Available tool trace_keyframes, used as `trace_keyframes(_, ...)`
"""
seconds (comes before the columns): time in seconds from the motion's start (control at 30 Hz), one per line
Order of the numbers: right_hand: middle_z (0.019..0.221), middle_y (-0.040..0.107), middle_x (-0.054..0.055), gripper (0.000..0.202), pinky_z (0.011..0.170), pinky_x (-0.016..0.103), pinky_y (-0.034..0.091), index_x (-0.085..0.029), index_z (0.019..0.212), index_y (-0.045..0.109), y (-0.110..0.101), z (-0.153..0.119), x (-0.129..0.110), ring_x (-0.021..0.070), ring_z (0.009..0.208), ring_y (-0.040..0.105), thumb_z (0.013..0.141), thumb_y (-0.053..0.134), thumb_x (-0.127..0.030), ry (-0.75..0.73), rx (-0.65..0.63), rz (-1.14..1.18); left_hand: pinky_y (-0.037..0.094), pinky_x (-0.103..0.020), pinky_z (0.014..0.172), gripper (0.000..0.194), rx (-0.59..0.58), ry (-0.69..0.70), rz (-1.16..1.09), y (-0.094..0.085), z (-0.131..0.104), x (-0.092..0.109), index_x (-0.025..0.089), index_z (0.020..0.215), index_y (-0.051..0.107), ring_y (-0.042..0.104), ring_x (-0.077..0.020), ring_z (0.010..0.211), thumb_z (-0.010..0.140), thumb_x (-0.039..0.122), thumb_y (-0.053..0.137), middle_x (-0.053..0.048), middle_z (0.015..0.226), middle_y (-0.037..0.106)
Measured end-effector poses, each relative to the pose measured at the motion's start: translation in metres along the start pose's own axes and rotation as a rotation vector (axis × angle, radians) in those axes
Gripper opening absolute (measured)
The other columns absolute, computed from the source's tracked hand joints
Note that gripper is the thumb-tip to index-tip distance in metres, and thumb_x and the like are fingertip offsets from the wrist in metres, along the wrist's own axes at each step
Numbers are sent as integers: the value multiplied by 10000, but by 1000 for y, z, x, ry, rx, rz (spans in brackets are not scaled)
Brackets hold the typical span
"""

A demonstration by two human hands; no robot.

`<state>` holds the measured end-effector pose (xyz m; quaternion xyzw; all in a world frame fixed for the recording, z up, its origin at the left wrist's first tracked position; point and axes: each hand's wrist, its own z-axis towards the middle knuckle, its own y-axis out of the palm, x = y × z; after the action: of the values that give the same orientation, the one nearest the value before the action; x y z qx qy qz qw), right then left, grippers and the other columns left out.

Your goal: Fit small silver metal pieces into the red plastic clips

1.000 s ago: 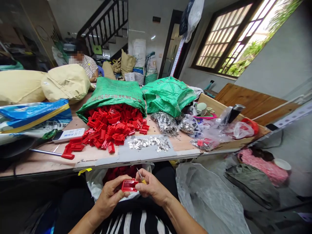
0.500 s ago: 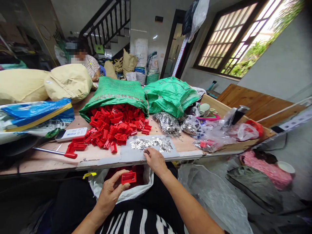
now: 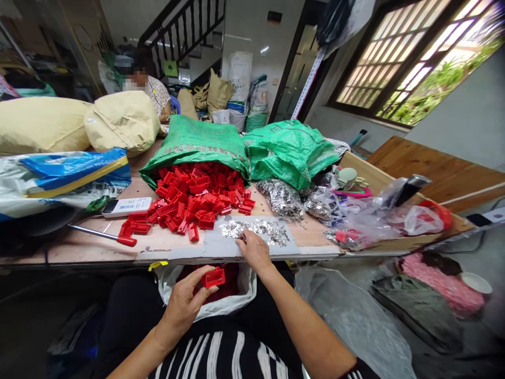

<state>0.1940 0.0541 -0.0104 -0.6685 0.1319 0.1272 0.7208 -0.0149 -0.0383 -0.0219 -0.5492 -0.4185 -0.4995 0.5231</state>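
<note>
My left hand [image 3: 188, 295] holds a small red plastic casing [image 3: 213, 277] between thumb and fingers, its open hollow side facing me. It is held above a white sack [image 3: 248, 281] with more red parts inside, below the table edge. My right hand [image 3: 255, 252] rests at the near side of a spread of small shiny metal pieces [image 3: 272, 231] lying on a grey sheet [image 3: 213, 248]. Its thumb and forefinger are pinched together at the pieces; what is between them is too small to make out.
A heap of red casings [image 3: 189, 202] spills from a green woven sack [image 3: 201, 139]. Bagged metal pieces [image 3: 280, 197] and a cluttered wooden tray [image 3: 430, 239] stand to the right. A red-handled metal rod [image 3: 126, 241] lies left. Another person [image 3: 158, 97] sits beyond the table.
The view has turned, so the table and its things appear farther right. My right hand stays at the metal pieces. My left hand still holds the red casing, now slightly more tilted.
</note>
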Motion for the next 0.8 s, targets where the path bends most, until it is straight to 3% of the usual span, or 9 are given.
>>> trace_keyframes(0.17,880,654,32,66,658,266,338,-204,856,570,-2,-4,3,179,807,587,863,539,-262,-34,21,66,465,-324,903,282,13,56,19,-3,5,5,263,1025,705,617,-233,1001,743,279,707,-59,1051,686)
trace_keyframes(0.3,847,651,27,67,693,265,374,-192,874,559,-7,-8,10,168,770,581,856,511,-236,-96,16,300,447,-322,924,254,58,71,-11,-4,8,10,242,997,705,608,-231,1010,744,269,704,-65,1050,681)
trace_keyframes(0.53,796,622,-3,97,681,237,402,-184,873,602,-19,-30,1,136,728,542,825,552,-252,-235,-207,708,458,-367,945,374,-9,4,-35,3,11,5,211,1167,609,619,-237,1030,814,333,622,-79,1133,662)
trace_keyframes(0.63,765,594,-12,91,672,228,402,-182,843,600,-23,-43,-11,125,709,514,839,559,-264,-287,-277,813,467,-367,949,454,-38,-48,-141,5,11,9,228,1256,555,622,-227,1030,823,354,612,-71,1162,640)
trace_keyframes(0.8,743,578,-20,94,657,226,392,-183,835,597,-23,-54,-24,112,668,490,854,564,-268,-286,-278,867,505,-355,907,526,-119,-171,-479,8,8,22,249,1315,472,662,-164,870,821,334,631,-29,1011,664)
